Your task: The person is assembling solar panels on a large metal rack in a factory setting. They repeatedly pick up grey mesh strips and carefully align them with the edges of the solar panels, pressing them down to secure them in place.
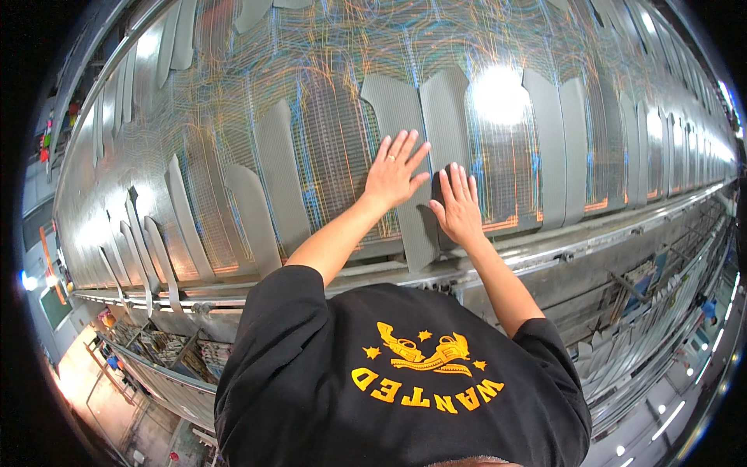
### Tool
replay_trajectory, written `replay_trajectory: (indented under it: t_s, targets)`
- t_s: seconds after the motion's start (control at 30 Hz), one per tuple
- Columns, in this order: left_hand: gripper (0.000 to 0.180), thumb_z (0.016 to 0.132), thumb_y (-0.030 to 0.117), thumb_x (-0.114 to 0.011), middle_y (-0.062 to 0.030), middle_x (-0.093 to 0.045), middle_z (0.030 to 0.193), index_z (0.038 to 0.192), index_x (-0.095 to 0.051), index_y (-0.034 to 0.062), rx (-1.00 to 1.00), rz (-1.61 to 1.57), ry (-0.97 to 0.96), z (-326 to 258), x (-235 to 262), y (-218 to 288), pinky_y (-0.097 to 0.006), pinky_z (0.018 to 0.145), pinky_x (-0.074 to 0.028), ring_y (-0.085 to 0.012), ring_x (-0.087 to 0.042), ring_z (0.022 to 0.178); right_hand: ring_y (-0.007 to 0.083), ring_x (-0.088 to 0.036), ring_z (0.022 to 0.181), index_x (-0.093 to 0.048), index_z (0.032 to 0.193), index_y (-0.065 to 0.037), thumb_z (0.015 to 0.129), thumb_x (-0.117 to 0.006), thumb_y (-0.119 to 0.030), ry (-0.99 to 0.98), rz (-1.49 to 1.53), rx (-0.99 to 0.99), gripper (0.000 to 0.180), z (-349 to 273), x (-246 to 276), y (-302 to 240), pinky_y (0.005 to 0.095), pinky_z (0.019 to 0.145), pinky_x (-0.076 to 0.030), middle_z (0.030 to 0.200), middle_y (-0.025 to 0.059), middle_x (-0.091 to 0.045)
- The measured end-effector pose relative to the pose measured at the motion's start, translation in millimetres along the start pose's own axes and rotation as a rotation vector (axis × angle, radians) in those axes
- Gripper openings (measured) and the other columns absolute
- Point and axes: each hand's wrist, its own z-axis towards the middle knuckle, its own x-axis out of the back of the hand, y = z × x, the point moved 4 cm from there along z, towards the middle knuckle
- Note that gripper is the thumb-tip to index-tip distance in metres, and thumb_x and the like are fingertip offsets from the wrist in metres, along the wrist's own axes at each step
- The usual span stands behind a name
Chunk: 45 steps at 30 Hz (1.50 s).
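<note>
My left hand (391, 173) lies flat with spread fingers on a grey, finely ribbed fabric panel (419, 237), which runs toward me over the near edge of the long table (334, 117). To the right, my right hand (459, 208) rests palm down, fingers stretched out, at the lower end of a second grey panel (447, 109). The two panels lie side by side, close together. Neither hand grips anything. The fabric under my palms is hidden.
More grey cut panels (284, 175) lie in rows along the table, some (548, 148) paired at the right. Coloured lines cover the tabletop. A metal rail (591, 237) follows the near edge. Racks (167, 350) stand below and behind, and a bright glare (500, 93) hides part of the surface.
</note>
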Motion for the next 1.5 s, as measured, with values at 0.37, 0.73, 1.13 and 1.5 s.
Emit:
replay_trajectory:
  t_s: [0.37,0.73,1.13,1.5]
  targets:
    - [0.074,0.102,0.064,-0.045,-0.0233,-0.026,0.171,0.164,-0.037,0.0222,0.38,0.154,0.11,78,25,-88,-0.064,0.127,-0.01,-0.0461,-0.021,0.158,0.0425,-0.024,0.157,-0.043,0.16,-0.015,0.107,-0.047,-0.05,0.089,-0.199,0.097,0.064,192,6,9,0.0587,0.128,-0.014,0.17,0.0243,-0.027]
    - [0.071,0.105,0.053,-0.048,-0.0179,-0.012,0.176,0.167,-0.03,0.025,0.175,-0.016,-0.099,-141,-15,44,-0.056,0.13,-0.002,-0.0351,-0.005,0.163,0.051,-0.014,0.158,-0.031,0.162,0.001,0.105,-0.051,-0.052,-0.161,-0.249,0.196,0.081,-41,-41,-53,0.0704,0.123,-0.013,0.17,0.0327,-0.017]
    - [0.038,0.092,0.035,-0.07,-0.0201,-0.069,0.126,0.116,-0.076,0.0064,0.322,-0.625,0.29,-239,2,89,-0.049,0.097,-0.053,-0.0381,-0.066,0.117,0.0568,-0.055,0.121,-0.058,0.137,0.002,0.108,-0.044,-0.054,-0.487,0.079,0.165,0.065,-124,-59,-63,0.0646,0.096,-0.046,0.132,0.0392,-0.057]
    - [0.028,0.104,0.033,-0.067,-0.0056,-0.076,0.1,0.107,-0.075,0.0062,0.591,-0.848,0.662,-412,203,111,-0.035,0.087,-0.056,-0.0145,-0.071,0.096,0.0548,-0.064,0.091,-0.072,0.099,0.004,0.108,-0.049,-0.042,-0.348,0.138,0.355,0.052,-134,-67,-78,0.0603,0.082,-0.049,0.094,0.0323,-0.07]
